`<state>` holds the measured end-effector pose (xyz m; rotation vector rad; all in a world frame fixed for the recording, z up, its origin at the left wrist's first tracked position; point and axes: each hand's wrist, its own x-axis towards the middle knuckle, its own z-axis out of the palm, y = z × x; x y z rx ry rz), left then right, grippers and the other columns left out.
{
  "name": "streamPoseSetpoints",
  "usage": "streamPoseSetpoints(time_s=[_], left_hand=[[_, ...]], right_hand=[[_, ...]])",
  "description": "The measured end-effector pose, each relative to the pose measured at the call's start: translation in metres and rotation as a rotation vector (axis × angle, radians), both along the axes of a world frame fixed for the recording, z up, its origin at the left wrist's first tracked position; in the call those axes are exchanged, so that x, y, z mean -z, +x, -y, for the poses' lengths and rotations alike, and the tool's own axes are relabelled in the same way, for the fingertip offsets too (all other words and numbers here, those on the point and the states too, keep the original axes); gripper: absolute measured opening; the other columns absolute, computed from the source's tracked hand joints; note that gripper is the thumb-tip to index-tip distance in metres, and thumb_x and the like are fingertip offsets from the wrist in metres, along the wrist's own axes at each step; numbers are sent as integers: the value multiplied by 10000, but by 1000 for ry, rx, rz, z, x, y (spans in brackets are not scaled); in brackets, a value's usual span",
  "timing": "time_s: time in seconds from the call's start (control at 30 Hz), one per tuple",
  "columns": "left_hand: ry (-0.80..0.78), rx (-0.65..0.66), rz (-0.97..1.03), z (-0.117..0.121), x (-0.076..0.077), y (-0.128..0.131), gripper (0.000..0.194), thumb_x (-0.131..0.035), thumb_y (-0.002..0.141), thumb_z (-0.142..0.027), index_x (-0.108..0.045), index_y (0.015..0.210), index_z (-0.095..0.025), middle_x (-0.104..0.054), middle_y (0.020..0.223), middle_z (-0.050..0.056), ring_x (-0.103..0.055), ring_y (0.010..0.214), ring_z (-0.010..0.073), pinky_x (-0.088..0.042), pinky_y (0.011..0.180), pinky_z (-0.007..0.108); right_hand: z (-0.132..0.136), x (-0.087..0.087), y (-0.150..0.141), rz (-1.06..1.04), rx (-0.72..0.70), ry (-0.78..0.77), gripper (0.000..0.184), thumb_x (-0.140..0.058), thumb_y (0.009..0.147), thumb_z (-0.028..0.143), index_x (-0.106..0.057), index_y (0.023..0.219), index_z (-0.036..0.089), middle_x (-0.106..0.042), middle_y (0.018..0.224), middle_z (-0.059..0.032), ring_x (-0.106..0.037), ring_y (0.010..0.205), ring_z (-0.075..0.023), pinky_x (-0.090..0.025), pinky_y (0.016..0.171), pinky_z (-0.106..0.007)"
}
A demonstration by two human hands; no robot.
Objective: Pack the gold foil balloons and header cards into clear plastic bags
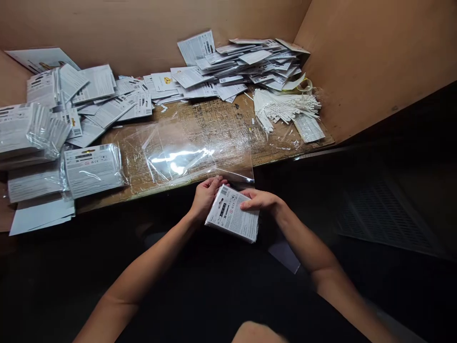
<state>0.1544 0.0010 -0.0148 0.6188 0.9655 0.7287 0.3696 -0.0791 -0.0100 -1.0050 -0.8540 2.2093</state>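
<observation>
A stack of printed cards [237,214], each with a hang hole, is held just in front of the table edge. My left hand [208,196] is closed around the stack's upper left side, its fingers partly hidden behind it. On the other side, my right hand [262,200] grips the stack with the thumb lying on the top card's printed face. Just beyond the hands, a clear plastic bag [185,159] lies flat on the table and shines in the light.
Wrapped card packs [94,171] stand at the table's left. Loose cards [246,62] are heaped along the back wall [153,33]. White strips [285,107] lie bunched at the right, near a tape roll [304,85]. The wooden table's front edge [143,192] runs slantwise before me.
</observation>
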Motion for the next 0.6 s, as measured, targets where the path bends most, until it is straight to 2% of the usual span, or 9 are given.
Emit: streamPoseSetpoints(time_s=[0.1, 0.2, 0.3, 0.43, 0.6], left_hand=[[31, 58, -17, -1, -8, -3, 561, -957, 707, -600, -776, 1011, -165, -808, 941, 100, -773, 775, 220, -618, 670, 321], [26, 66, -49, 0, -10, -7, 595, -971, 685, -595, -782, 1047, -162, -814, 975, 106, -771, 778, 221, -613, 671, 318], [63, 48, -73, 4, -7, -10, 574, -955, 730, -565, -791, 1104, -161, -815, 995, 106, -771, 811, 224, -616, 707, 323], [53, 5, -42, 10, -4, -11, 561, -973, 713, -528, -803, 1100, -159, -802, 928, 81, -765, 834, 216, -630, 809, 353], [16, -81, -64, 16, -4, -3, 582, -973, 672, -564, -811, 1044, -148, -772, 852, 58, -717, 759, 174, -600, 739, 314]], right_hand=[[-5, 4, 12, 51, 20, 17, 598, -982, 702, 459, -794, 1135, 92, -837, 1058, -135, -815, 880, -245, -645, 827, -317], [-2, 4, 22, 88, 58, 26, 607, -968, 725, 469, -785, 1163, 91, -830, 1105, -145, -814, 897, -252, -646, 822, -322], [5, 0, 27, 160, 191, 50, 613, -957, 750, 456, -753, 1219, 117, -822, 1138, -134, -806, 938, -259, -645, 817, -329], [13, -5, 24, 246, 396, 132, 660, -947, 764, 408, -687, 1329, 186, -802, 1213, -99, -784, 1046, -263, -636, 895, -356], [22, -10, 11, 436, 443, 229, 676, -883, 819, 410, -639, 1420, 216, -778, 1257, -90, -760, 1104, -290, -624, 943, -414]])
